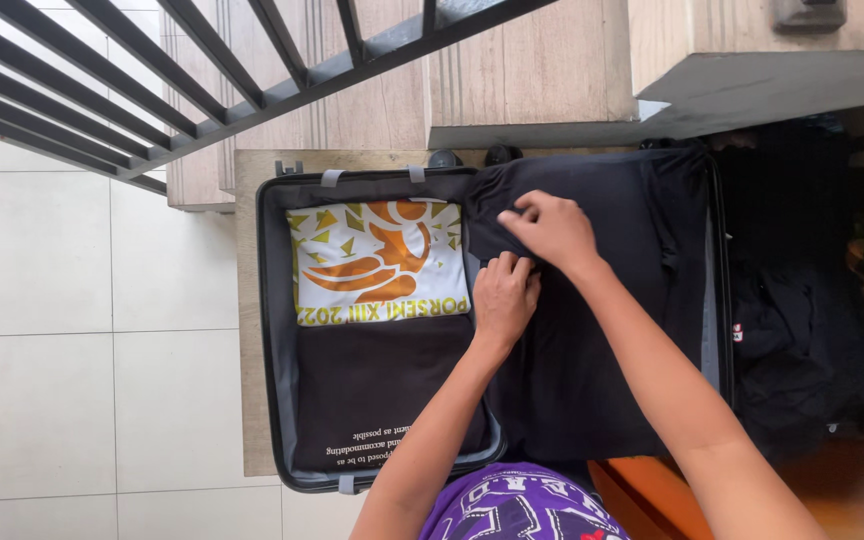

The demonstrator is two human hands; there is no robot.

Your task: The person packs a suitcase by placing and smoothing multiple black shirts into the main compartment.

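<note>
Soft even daylight, sharp focus, dark shadow at right, blurred lower-right corner

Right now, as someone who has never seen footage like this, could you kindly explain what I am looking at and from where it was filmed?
There is one picture, taken by a camera worn on a person's head, looking down at their own bare hands; no machine is involved. An open suitcase lies on a wooden platform beside a tiled floor. Its one half holds a folded white shirt with an orange and yellow print and, nearer the person, a folded black shirt. The left hand and right hand both pinch black fabric covering the other half. A dark bag lies beyond the suitcase's far edge.
</note>
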